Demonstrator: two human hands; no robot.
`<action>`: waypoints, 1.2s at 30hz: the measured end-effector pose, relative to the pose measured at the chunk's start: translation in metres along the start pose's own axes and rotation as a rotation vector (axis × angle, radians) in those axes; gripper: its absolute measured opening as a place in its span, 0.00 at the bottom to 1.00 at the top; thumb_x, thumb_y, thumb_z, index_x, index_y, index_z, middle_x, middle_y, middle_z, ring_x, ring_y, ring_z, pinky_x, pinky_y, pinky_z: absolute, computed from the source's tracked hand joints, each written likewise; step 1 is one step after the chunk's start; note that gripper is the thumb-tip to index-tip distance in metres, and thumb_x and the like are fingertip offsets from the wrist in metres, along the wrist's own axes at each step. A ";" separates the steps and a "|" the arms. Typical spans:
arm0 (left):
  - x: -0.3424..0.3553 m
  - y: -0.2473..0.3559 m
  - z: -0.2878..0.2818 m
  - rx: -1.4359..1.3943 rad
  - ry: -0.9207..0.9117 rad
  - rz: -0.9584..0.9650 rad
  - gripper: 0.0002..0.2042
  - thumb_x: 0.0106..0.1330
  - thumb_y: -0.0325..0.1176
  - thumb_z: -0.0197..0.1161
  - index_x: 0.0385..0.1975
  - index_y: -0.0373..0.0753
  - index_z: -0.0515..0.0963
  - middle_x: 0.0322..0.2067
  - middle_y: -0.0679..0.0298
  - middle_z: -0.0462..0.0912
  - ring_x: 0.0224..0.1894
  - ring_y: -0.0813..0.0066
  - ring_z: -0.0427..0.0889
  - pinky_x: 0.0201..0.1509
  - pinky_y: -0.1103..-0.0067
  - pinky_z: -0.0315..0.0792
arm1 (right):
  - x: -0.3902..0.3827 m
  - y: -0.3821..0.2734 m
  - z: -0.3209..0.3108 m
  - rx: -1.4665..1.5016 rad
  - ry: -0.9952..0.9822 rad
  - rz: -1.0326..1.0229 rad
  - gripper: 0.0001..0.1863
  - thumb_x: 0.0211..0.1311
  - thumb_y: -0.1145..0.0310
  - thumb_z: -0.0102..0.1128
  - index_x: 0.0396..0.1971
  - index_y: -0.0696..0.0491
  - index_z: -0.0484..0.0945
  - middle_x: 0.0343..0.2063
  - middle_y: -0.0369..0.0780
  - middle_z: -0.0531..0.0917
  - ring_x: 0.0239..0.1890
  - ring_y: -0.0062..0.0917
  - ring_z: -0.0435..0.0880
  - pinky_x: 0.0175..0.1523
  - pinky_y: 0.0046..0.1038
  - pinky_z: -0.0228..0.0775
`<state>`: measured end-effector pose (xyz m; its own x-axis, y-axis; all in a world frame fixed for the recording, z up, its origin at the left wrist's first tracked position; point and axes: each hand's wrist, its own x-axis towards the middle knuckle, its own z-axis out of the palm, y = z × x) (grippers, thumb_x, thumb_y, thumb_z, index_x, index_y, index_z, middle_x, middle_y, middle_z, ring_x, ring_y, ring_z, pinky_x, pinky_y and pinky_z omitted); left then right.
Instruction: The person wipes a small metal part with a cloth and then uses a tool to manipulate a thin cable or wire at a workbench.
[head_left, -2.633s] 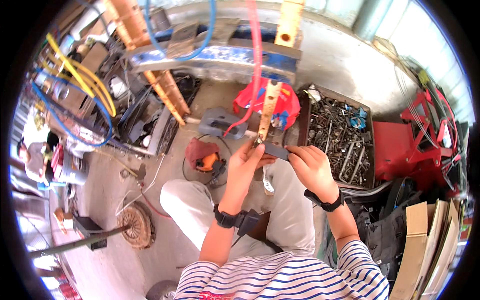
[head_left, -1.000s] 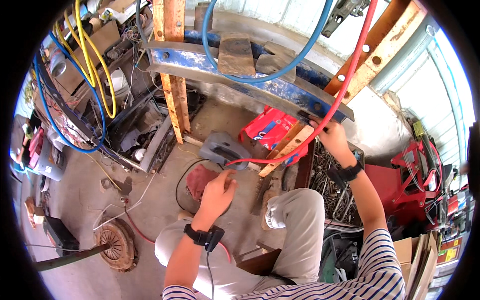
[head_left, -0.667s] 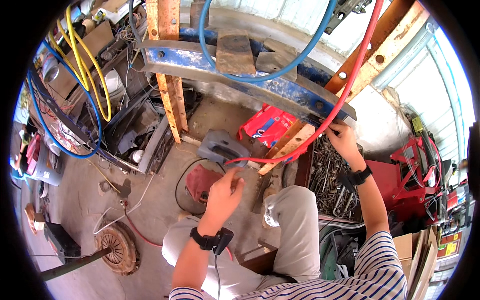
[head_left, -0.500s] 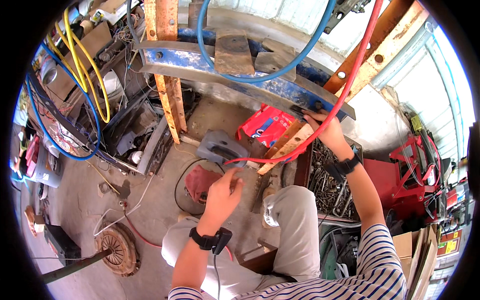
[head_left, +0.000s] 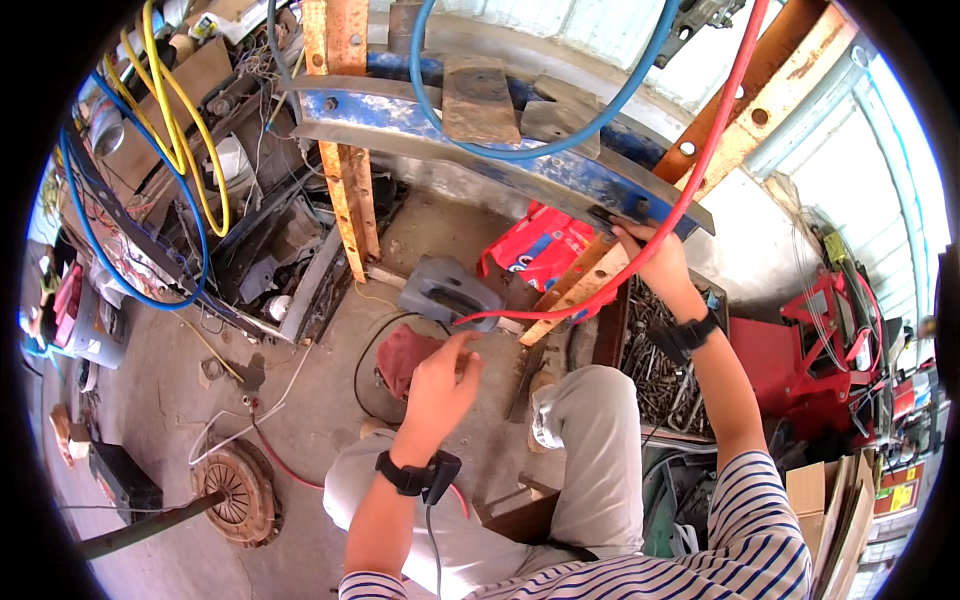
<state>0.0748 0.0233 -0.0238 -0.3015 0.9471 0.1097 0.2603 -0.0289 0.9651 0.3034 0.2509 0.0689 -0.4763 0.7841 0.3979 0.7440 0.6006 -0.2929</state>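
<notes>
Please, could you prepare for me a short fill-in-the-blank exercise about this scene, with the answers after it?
1. The right hand is at the crossbeam, whose chipped paint is ____.
2. The hose nearest the right hand is coloured ____.
3. The heap of metal parts lies to the ____ of the left hand.

Missing words: blue; red; right.

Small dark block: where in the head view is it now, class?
The small dark block is right of centre in the head view, held in the right hand by the lower edge of the blue beam, above and right of the red bag.
</notes>
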 end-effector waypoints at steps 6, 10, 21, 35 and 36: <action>0.001 -0.013 0.001 0.079 0.016 0.052 0.11 0.60 0.29 0.54 0.42 0.37 0.73 0.26 0.54 0.79 0.29 0.59 0.80 0.34 0.72 0.72 | 0.003 0.001 0.013 0.081 0.038 -0.061 0.11 0.56 0.63 0.58 0.36 0.51 0.82 0.26 0.47 0.80 0.32 0.40 0.80 0.37 0.31 0.71; -0.002 -0.016 -0.006 0.166 0.018 0.064 0.11 0.61 0.25 0.53 0.43 0.34 0.73 0.26 0.57 0.81 0.27 0.70 0.81 0.32 0.79 0.73 | -0.033 0.014 -0.009 0.135 0.183 0.034 0.12 0.58 0.67 0.57 0.40 0.56 0.79 0.28 0.47 0.79 0.29 0.33 0.79 0.36 0.27 0.69; -0.012 -0.025 -0.015 0.249 0.055 0.098 0.11 0.60 0.25 0.53 0.42 0.33 0.74 0.27 0.57 0.82 0.28 0.68 0.82 0.33 0.78 0.73 | -0.061 -0.089 -0.042 -0.190 0.338 -0.261 0.12 0.54 0.69 0.61 0.40 0.50 0.81 0.21 0.41 0.70 0.19 0.34 0.74 0.25 0.30 0.66; -0.005 -0.021 -0.015 0.276 0.107 0.193 0.10 0.60 0.27 0.55 0.41 0.36 0.75 0.24 0.58 0.80 0.24 0.67 0.80 0.29 0.78 0.72 | -0.088 -0.124 -0.088 -0.236 0.421 -0.206 0.19 0.52 0.71 0.63 0.47 0.52 0.77 0.22 0.40 0.70 0.19 0.29 0.72 0.25 0.28 0.67; -0.002 -0.020 -0.009 0.296 0.098 0.217 0.10 0.59 0.27 0.55 0.41 0.36 0.75 0.24 0.57 0.80 0.24 0.66 0.80 0.29 0.77 0.71 | -0.079 -0.128 -0.084 -0.238 0.360 -0.248 0.19 0.52 0.70 0.63 0.46 0.52 0.77 0.22 0.40 0.70 0.19 0.30 0.74 0.25 0.29 0.67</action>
<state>0.0615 0.0189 -0.0415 -0.2923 0.8937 0.3402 0.5772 -0.1187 0.8079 0.2848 0.0990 0.1481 -0.4915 0.4930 0.7180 0.7353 0.6767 0.0387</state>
